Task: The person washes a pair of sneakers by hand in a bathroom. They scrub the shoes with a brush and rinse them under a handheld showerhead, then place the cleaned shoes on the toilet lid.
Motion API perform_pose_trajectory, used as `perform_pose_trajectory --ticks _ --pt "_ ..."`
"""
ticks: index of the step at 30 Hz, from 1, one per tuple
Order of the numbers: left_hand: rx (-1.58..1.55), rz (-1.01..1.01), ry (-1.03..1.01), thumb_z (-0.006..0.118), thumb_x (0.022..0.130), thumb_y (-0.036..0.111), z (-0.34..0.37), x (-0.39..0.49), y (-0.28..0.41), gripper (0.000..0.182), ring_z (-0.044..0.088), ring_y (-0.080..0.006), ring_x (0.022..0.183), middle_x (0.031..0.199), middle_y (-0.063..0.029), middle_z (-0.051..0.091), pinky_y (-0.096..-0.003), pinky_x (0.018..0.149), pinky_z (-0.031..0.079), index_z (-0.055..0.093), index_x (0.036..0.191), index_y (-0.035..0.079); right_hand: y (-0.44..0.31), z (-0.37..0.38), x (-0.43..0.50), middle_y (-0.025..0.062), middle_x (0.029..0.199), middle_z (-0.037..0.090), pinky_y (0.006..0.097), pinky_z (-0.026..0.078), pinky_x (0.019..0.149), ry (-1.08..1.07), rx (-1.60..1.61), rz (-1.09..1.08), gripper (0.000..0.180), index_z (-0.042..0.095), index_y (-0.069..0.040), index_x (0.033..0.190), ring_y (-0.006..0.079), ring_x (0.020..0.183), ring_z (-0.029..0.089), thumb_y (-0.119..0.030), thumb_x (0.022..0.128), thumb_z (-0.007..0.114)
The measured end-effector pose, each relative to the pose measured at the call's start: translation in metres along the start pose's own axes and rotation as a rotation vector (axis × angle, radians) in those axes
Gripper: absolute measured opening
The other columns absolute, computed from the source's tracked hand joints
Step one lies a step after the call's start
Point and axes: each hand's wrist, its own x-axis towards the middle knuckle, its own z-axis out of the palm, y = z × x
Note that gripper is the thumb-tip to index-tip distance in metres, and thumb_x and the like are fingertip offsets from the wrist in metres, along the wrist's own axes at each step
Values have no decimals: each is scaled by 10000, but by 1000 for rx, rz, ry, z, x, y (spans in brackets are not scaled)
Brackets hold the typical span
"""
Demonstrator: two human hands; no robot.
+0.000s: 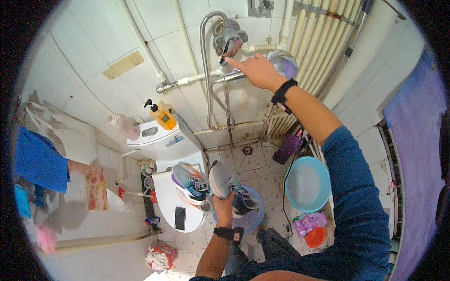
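My left hand [224, 208] grips a grey, white and black sneaker [242, 200]. It hangs above a translucent blue tub [256, 221], which hides most of its inside. My right hand [258, 72] is reaching up to the wall, wrapped around the chrome handle of a handheld shower head [283, 64]. Its outstretched index finger meets the shiny lever of the shower mixer [230, 49]. On the closed toilet lid [163, 196] rest more sneakers [190, 184] with orange and purple trim, left of my left hand. A dark smartphone [180, 218] lies near the lid's front.
An amber pump bottle [163, 116] and a pink bottle [124, 127] stand on the cistern. The metal shower hose [204, 45] loops down the wall. At right, a turquoise basin [307, 184] holds cloudy, foamy water. A purple curtain [415, 140] hangs far right.
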Motion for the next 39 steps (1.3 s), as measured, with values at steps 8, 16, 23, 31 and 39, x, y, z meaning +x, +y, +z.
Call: perform_pose_trajectory --ticks 8,16,23,31,39 --pt "-183 -83 10 744 756 -21 -20 -43 38 545 578 -238 1043 1176 -114 605 -339 921 443 508 1247 -16 87 -86 -21 22 884 604 370 469 804 62 -298 -171 352 596 -187 1192 226 870 619 -112 855 525" --pt "-262 -56 29 741 745 -36 -27 -62 31 590 562 -232 1064 1194 -104 582 -334 936 425 480 1273 -13 163 -174 16 94 905 634 416 531 683 -196 -397 154 331 542 -227 1192 322 777 662 -91 892 511" --pt "-412 -60 54 755 729 -52 -16 -64 12 596 563 -229 1074 1197 -111 587 -331 941 420 493 1263 -12 188 -215 84 121 957 696 435 540 737 -480 -745 263 198 700 -84 1011 303 932 669 -143 895 550" --pt "-451 -51 94 741 735 -58 -16 -75 13 601 563 -242 1075 1200 -109 587 -327 946 412 489 1278 -10 174 -183 132 78 1078 704 404 509 780 -515 -912 364 223 732 -132 1050 261 1017 659 -174 911 563" --pt "-500 -29 156 778 724 15 -23 -79 13 619 559 -235 1084 1206 -111 584 -329 937 417 494 1273 -20 85 -200 155 17 1051 692 442 511 755 -859 -919 434 376 681 -206 1170 220 957 668 -323 814 697"
